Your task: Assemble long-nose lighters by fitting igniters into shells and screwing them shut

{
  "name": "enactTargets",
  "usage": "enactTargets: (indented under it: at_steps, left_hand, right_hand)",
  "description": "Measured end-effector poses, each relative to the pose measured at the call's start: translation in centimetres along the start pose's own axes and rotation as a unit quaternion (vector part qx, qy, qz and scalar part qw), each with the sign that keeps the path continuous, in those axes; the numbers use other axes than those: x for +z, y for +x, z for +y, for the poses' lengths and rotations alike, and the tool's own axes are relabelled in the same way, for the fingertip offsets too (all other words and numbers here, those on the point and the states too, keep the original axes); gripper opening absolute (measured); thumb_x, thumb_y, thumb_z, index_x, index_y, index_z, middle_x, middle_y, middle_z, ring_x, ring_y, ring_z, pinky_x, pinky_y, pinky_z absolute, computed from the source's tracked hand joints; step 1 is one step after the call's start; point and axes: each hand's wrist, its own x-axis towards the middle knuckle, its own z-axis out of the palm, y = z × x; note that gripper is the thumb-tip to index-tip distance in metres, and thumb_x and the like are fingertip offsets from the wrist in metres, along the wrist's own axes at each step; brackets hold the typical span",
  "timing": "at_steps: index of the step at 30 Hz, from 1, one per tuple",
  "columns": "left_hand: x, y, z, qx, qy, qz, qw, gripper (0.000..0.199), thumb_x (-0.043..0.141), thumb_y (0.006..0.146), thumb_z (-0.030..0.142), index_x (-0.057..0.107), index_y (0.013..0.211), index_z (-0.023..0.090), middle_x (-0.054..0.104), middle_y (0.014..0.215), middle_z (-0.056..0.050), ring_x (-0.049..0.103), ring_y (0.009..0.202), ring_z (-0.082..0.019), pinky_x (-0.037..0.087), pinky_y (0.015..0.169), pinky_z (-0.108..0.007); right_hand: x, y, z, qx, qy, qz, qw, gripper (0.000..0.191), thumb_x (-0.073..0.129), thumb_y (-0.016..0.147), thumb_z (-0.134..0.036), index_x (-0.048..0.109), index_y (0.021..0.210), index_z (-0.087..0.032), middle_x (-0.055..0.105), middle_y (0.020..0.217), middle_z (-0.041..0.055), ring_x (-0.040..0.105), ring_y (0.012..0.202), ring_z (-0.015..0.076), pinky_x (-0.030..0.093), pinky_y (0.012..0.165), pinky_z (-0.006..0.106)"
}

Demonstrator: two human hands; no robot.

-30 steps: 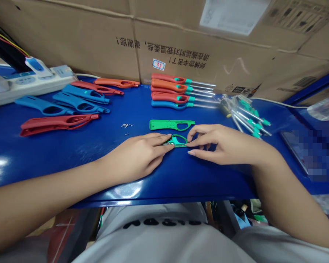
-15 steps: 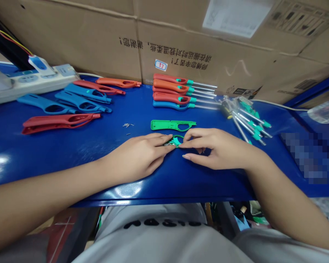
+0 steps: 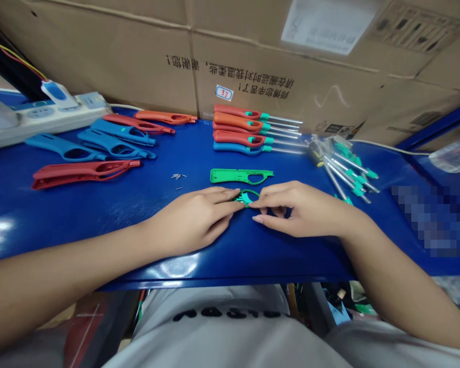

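Observation:
A green lighter shell half with a teal trigger part [image 3: 246, 198] lies on the blue table, mostly covered by my hands. My left hand [image 3: 199, 217] rests over its left part, fingers closed on it from above. My right hand [image 3: 287, 209] is at its right end, with the index fingertip touching near the trigger part and the thumb lower down. Just beyond lies the other green shell half [image 3: 230, 176], its inner side up. Several small metal pins [image 3: 177, 176] are scattered to the left of that half.
Blue and red shells [image 3: 86, 172] lie at the left near a white power strip [image 3: 42, 120]. Assembled lighters [image 3: 239, 137] stand in a row at the back, before a cardboard box [image 3: 138, 61]. Metal tubes with teal ends [image 3: 341, 168] lie at the right.
My right hand has shifted very slightly left, its fingers a little lower around the trigger part. My left hand has hardly moved.

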Motion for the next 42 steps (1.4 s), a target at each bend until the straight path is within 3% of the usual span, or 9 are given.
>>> enactTargets:
  at_steps: [8,13,23,30,38,42]
  left_hand:
    - [-0.1,0.1,0.1,-0.004,-0.005,-0.006,1.000,0.038,0.049,0.100,0.021,0.063,0.135,0.019,0.061,0.142,-0.014,0.060,0.130,-0.028,0.051,0.109,-0.046]
    - [0.0,0.1,0.0,-0.004,-0.016,0.000,1.000,0.038,0.050,0.099,0.020,0.063,0.134,0.019,0.061,0.142,-0.013,0.059,0.130,-0.027,0.050,0.110,-0.045]
    - [-0.2,0.1,0.1,0.003,-0.011,0.002,1.000,0.037,0.048,0.100,0.020,0.064,0.133,0.017,0.062,0.140,-0.015,0.060,0.129,-0.028,0.051,0.109,-0.046]
    - [-0.2,0.1,0.2,-0.002,-0.011,-0.004,1.000,0.037,0.049,0.099,0.019,0.064,0.133,0.016,0.061,0.141,-0.016,0.060,0.129,-0.028,0.051,0.109,-0.047]
    - [-0.1,0.0,0.0,0.002,-0.005,-0.004,1.000,0.038,0.050,0.099,0.019,0.064,0.133,0.015,0.061,0.141,-0.016,0.060,0.129,-0.029,0.050,0.110,-0.047]
    - [-0.1,-0.1,-0.1,0.007,-0.010,-0.003,1.000,0.038,0.051,0.098,0.019,0.064,0.133,0.016,0.060,0.142,-0.015,0.059,0.130,-0.028,0.050,0.111,-0.047]
  right_hand:
    - [0.1,0.0,0.2,-0.006,0.014,0.003,1.000,0.022,0.059,0.098,-0.029,0.076,0.102,-0.016,0.068,0.085,0.0058,0.060,0.072,0.0147,0.045,0.067,0.027]
    - [0.2,0.2,0.0,-0.003,0.016,-0.001,1.000,0.023,0.059,0.097,-0.030,0.076,0.096,-0.015,0.065,0.078,0.0046,0.057,0.068,0.0140,0.044,0.064,0.027]
    - [0.2,0.0,0.5,-0.011,0.016,-0.003,1.000,0.025,0.057,0.099,-0.031,0.075,0.105,-0.017,0.070,0.089,0.0072,0.062,0.076,0.0159,0.047,0.069,0.028]
    - [0.4,0.2,0.6,-0.025,0.014,0.008,1.000,0.026,0.055,0.100,-0.031,0.076,0.101,-0.016,0.070,0.086,0.0071,0.062,0.075,0.0153,0.047,0.070,0.028]
    - [0.5,0.0,1.0,-0.030,-0.010,0.049,0.998,0.023,0.056,0.099,-0.028,0.075,0.105,-0.018,0.069,0.093,0.0072,0.064,0.080,0.0158,0.048,0.073,0.028]
    - [0.0,-0.4,1.6,-0.022,-0.021,0.088,0.996,0.018,0.058,0.096,-0.025,0.075,0.097,-0.018,0.069,0.092,0.0074,0.063,0.079,0.0159,0.048,0.073,0.028]
